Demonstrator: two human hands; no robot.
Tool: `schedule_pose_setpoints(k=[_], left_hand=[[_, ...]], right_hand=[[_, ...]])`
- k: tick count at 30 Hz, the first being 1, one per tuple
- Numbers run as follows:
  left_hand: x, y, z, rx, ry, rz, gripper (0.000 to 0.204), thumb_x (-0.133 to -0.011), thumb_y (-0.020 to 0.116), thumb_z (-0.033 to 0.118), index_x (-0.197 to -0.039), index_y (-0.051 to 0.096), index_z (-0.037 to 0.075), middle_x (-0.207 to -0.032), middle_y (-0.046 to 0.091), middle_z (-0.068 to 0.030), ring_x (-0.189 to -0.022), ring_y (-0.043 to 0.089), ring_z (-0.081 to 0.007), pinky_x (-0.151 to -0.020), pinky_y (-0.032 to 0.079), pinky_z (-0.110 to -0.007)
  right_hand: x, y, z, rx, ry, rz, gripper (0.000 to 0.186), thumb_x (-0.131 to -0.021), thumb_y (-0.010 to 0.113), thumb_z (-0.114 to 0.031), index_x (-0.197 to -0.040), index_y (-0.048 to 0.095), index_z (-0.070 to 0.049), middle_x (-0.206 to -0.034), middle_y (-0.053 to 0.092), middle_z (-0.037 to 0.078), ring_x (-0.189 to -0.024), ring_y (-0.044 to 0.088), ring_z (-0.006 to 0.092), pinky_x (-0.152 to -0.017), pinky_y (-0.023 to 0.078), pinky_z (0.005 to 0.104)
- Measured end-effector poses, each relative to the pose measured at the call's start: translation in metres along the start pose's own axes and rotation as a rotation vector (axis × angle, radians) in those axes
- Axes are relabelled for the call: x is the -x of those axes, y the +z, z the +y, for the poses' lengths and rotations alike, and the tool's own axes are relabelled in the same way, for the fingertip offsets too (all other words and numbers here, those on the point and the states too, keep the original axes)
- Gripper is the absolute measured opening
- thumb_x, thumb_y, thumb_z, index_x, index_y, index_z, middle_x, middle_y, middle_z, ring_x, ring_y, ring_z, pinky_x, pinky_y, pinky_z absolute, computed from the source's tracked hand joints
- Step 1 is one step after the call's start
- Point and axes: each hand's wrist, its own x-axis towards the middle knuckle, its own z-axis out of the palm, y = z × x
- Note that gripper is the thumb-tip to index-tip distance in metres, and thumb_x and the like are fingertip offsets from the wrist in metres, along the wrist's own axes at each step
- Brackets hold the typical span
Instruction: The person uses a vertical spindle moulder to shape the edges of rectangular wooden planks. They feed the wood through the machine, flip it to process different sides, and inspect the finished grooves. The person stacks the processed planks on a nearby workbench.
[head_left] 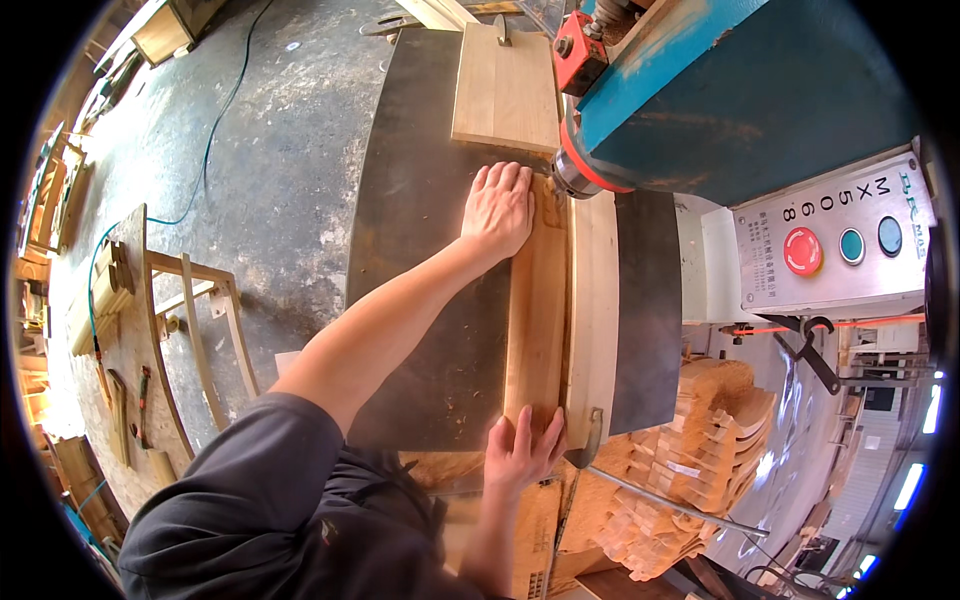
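A long wooden board (535,320) lies on the dark flat machine table (420,290), its edge along a pale wooden fence strip (593,290). At the board's far end, my left hand (497,212) grips it with the fingers together, close to the machine's spindle (573,180). My right hand (522,450) holds the near end, its fingertips over the top and slightly spread. Any cutter below the spindle is hidden.
Beyond my left hand, a flat wooden panel (507,88) is clamped to the table. A metal clamp (592,440) grips the fence's near end. At right are a control panel (835,235) and stacked curved wooden pieces (690,470). A workbench (150,340) stands at left.
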Motion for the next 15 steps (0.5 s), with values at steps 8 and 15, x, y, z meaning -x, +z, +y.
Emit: schedule_pose_setpoints(k=[8,15], left_hand=[[0.008,0.0,0.002,-0.015,0.011,0.001,0.039,-0.102,0.055,0.021,-0.135,0.059,0.001,-0.137,0.06,-0.0165,-0.135,0.053,-0.0333,-0.12,0.036,-0.049],[0.017,-0.009,0.002,0.0,0.008,-0.026,0.038,-0.102,0.055,0.021,-0.134,0.059,0.001,-0.135,0.059,-0.0159,-0.136,0.052,-0.0328,-0.12,0.036,-0.049]], right_hand=[[0.01,-0.004,0.003,0.002,0.03,0.015,0.052,-0.079,0.083,-0.019,-0.129,0.072,-0.02,-0.144,0.06,0.027,-0.119,0.062,0.05,-0.095,0.055,0.0599],[0.019,-0.006,0.009,-0.005,-0.001,0.025,0.045,-0.084,0.081,-0.027,-0.126,0.07,-0.018,-0.146,0.058,0.027,-0.116,0.061,0.0491,-0.094,0.053,0.0613]])
